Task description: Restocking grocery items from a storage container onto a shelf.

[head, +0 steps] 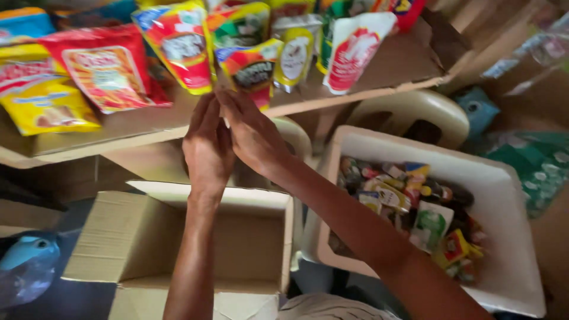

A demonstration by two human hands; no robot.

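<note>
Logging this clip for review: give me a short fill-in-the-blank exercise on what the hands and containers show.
1. Both hands meet at a red and yellow ____ on the shelf.
2. The cardboard box below the hands stands ____.
3. The white tub on the right holds small ____.

Missing words: pouch; open; packets

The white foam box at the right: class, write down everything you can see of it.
The white foam box looks like thick-walled polystyrene, rectangular with rounded corners, open at the top with no lid in view. It sits tilted in the picture, low at the right, beside an open cardboard box and below a pale plastic chair. Inside lies a loose heap of small colourful sachets and packets. Neither hand touches it; the right forearm crosses in front of its left wall.
</note>
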